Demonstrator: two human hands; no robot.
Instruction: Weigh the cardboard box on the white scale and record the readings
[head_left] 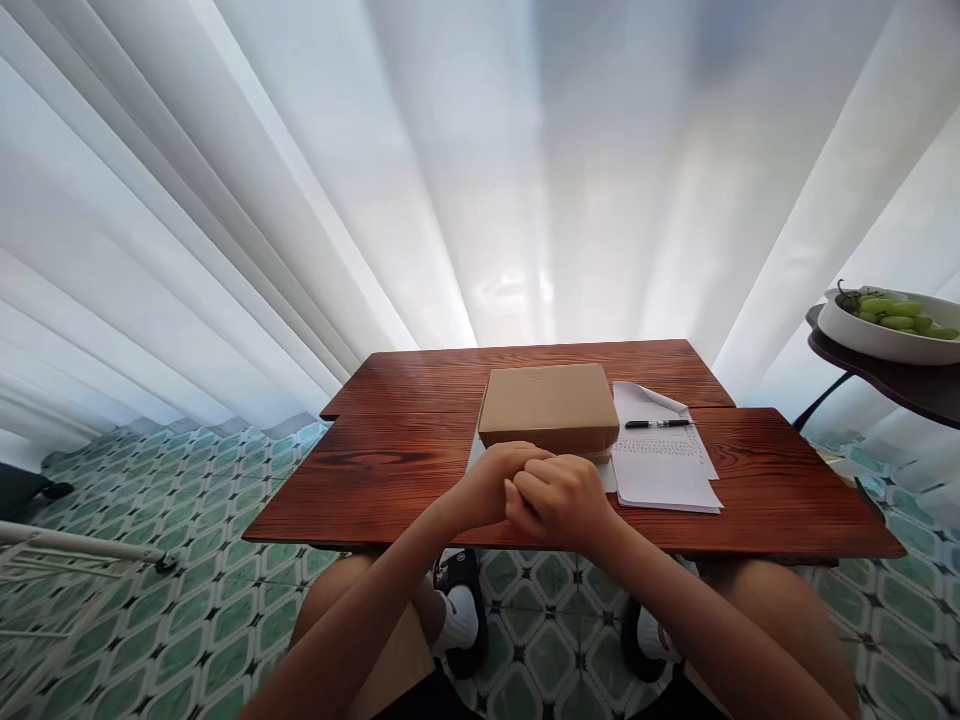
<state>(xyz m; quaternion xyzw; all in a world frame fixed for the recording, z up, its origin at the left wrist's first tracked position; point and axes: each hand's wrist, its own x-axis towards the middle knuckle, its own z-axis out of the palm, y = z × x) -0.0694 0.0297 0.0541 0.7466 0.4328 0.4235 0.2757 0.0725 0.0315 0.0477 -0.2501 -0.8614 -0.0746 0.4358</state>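
In the head view, the person's two hands meet over the near edge of a reddish-brown wooden table [360,500]. The right hand [568,500] is closed, its fingers curled in against the left hand [501,485]. Most of the left hand's fingers are hidden behind the right, so I cannot tell how tightly it is closed, nor whether anything lies between the palms.

Just beyond the hands, a closed brown cardboard box [551,400] sits near the middle of the table, on a white sheet whose edges show at its left and near sides. Right of the box lie white paper sheets [664,480] with rows of writing, the far one's corner curled up. A black pen [658,424] rests across them, pointing left to right.

At the far right, a white bowl [862,337] of green grapes [900,314] stands on a dark stand [885,385]. A white curtain [480,180] hangs beyond the table. Green patterned tiles [217,500] cover the floor, with a white metal frame [82,541] at the near left.
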